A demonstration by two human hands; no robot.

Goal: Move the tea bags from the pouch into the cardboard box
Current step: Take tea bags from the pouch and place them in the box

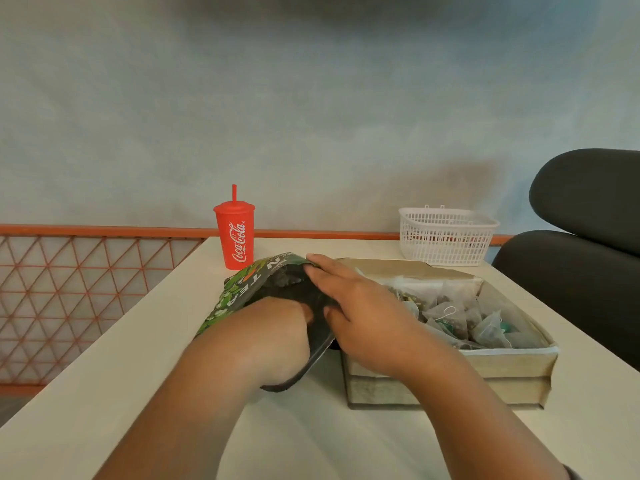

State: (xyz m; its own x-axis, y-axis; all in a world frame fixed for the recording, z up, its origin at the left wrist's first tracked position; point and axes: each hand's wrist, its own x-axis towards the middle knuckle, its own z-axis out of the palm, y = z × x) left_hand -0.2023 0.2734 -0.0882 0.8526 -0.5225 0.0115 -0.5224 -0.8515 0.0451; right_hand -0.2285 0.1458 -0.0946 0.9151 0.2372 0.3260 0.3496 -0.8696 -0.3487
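A person's left hand (277,337) reaches into the pouch (242,289), its fingers hidden, so what it holds cannot be told. The right hand (367,320) pinches the pouch's upper lip open. Just beside it, the cardboard box (450,372) already holds many tea bags (460,320); how many are left in the pouch is unseen.

Soft dim indoor light, faint shadows on the wall (460,181), wide-angle bending at edges, slightly soft focus

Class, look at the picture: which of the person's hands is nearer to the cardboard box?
Right. The right hand holds the pouch rim at the left edge of the cardboard box; the left hand reaches into the pouch, farther left.
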